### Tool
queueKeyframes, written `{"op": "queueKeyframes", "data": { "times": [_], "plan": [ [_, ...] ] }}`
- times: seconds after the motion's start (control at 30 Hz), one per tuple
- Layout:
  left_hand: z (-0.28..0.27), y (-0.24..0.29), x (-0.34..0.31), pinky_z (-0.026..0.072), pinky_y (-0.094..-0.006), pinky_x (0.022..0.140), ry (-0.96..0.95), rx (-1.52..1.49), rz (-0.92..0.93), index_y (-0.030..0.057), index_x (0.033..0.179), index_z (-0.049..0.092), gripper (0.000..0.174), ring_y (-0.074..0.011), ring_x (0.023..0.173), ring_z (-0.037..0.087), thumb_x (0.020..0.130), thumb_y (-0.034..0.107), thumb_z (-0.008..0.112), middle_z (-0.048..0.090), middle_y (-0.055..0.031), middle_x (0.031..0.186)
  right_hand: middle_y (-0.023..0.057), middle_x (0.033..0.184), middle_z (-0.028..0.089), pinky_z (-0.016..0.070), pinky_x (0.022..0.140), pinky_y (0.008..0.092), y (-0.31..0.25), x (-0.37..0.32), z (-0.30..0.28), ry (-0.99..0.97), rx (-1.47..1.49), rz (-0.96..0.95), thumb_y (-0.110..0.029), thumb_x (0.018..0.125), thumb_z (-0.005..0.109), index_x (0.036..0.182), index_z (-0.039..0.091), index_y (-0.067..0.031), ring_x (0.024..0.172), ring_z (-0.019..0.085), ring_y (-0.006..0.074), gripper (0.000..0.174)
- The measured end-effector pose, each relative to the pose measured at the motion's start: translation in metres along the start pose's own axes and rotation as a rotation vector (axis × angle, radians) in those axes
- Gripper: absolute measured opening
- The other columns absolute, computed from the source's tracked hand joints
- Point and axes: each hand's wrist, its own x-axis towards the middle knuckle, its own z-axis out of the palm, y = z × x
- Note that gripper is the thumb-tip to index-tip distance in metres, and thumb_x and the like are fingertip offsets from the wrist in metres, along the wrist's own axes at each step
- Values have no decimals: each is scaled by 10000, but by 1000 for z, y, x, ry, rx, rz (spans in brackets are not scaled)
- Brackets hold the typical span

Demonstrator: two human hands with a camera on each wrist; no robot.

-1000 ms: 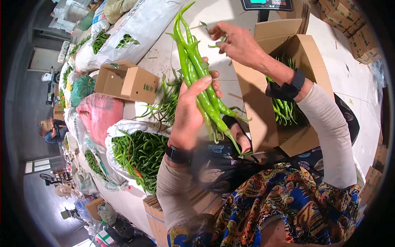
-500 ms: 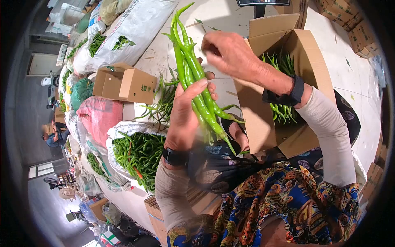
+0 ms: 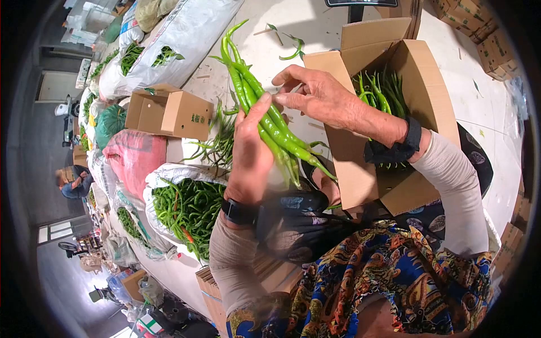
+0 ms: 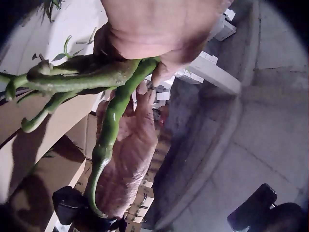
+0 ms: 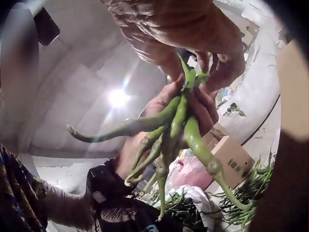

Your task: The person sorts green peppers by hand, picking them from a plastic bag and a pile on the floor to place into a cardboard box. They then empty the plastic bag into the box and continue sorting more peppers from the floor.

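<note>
In the head view the left hand [image 3: 252,147] grips a bunch of long green peppers [image 3: 276,128], thumb across them, stems toward the top. The right hand [image 3: 329,100] is beside the upper part of the bunch, its fingers bent close to the left thumb; whether they pinch anything is hidden. In the left wrist view, peppers [image 4: 110,128] hang out of the left hand [image 4: 161,29], with the right hand [image 4: 128,159] behind. In the right wrist view, the bunch [image 5: 179,116] fans out below both hands. A carton [image 3: 355,163] holding more peppers [image 3: 389,93] stands under the right forearm.
A loose pepper [image 3: 293,48] lies on the floor [image 3: 315,17] beyond the hands. Loose peppers [image 3: 225,138] are piled left of the bunch. An open sack of peppers [image 3: 189,211], a small carton [image 3: 189,115], a pink sack [image 3: 138,160] and stacked cardboard [image 3: 211,293] are at the left.
The left hand and its bunch have shifted slightly left and down. The small pepper that was by the right fingers is on the floor, and the right hand has come down toward the bunch.
</note>
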Motion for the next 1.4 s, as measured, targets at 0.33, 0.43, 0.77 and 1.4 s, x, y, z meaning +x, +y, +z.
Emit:
{"op": "queueKeyframes", "data": {
  "times": [0.33, 0.43, 0.77, 1.4],
  "plan": [
    [-2, -11, 0, 465, -401, 925, -51, -96, 84, 50, 1305, 406, 371, -236, 1072, 559, 977, 206, 481, 550, -125, 1160, 190, 1026, 581, 487, 783, 349, 9, -10, 10, -85, -131, 11, -309, 803, 684, 1102, 503, 37, 901, 597, 248, 492],
    [6, -9, -3, 458, -401, 938, -114, -98, 98, 57, 1327, 391, 380, -226, 1066, 549, 969, 142, 487, 536, -118, 1169, 201, 980, 591, 488, 777, 367, 9, -12, 16, -40, -9, 56, -290, 815, 651, 1058, 494, 53, 891, 598, 269, 449],
    [5, 3, -5, 498, -307, 783, 3, -198, 112, 64, 1283, 451, 357, -134, 890, 565, 946, 143, 537, 601, -71, 1055, 90, 931, 575, 466, 768, 308, 22, -7, 0, -19, 740, 137, -147, 864, 580, 983, 531, 3, 858, 563, 166, 197],
    [14, 2, -4, 477, -352, 957, -44, -262, 107, 29, 1230, 464, 278, -224, 1074, 566, 968, 117, 488, 559, -133, 1171, 125, 1081, 624, 495, 887, 309, 24, -9, -27, -62, 788, 87, -73, 856, 546, 1194, 491, 19, 917, 602, 164, 354]
  ]
}}
